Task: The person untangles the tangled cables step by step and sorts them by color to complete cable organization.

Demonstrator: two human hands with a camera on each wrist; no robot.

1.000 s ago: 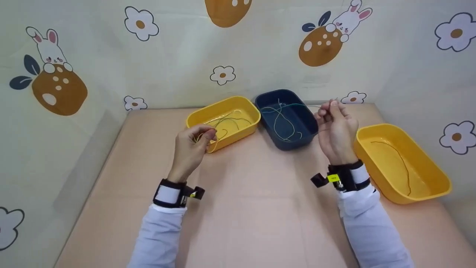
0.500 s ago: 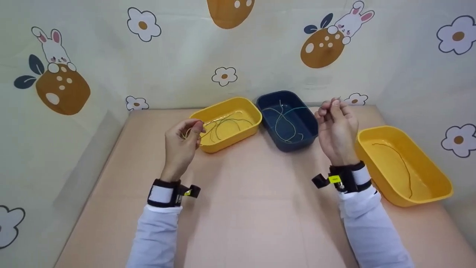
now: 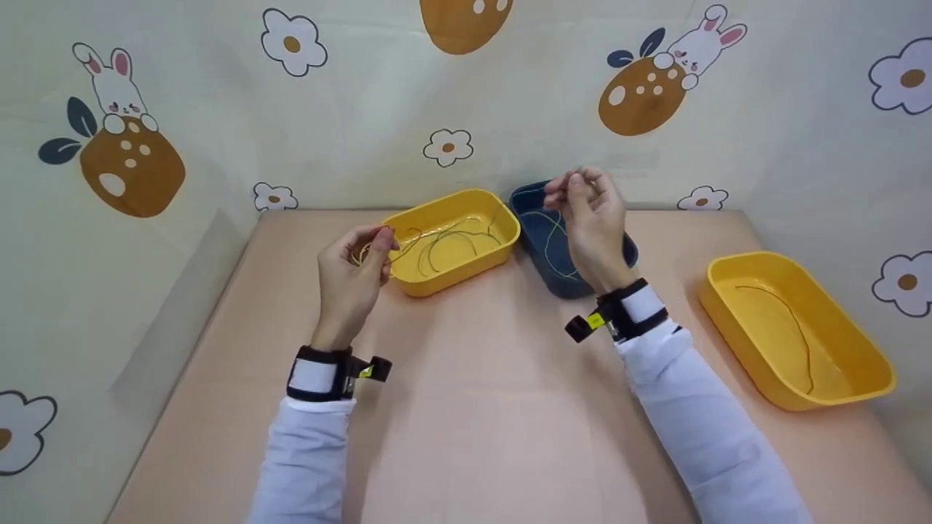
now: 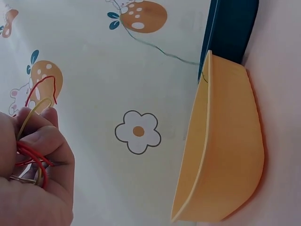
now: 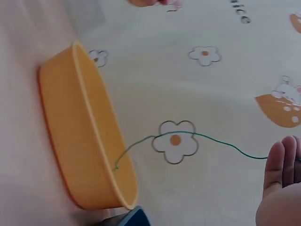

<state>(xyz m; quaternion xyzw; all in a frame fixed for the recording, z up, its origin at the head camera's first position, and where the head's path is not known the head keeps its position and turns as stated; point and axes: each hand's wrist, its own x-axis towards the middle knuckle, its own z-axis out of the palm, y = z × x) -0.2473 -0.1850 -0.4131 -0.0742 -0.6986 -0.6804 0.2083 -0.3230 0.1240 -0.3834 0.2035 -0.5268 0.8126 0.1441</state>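
My left hand grips a small bunch of strings beside the left yellow bin. Loops of red string and yellow string stick out from its fingers in the left wrist view. Raised over the dark blue bin, my right hand pinches a green string. That string's other end hangs into the left yellow bin in the right wrist view. The pinching fingertips are mostly out of that view. Several thin strings lie in the left yellow bin.
A yellowish string lies looped in the blue bin, partly behind my right hand. At the right stands another yellow bin with one dark reddish strand in it. A patterned backdrop rises behind the pink tabletop.
My right hand has swung left from beyond the blue bin to above it, carrying the green string. My left hand has shifted left and slightly up, still holding its bunch.
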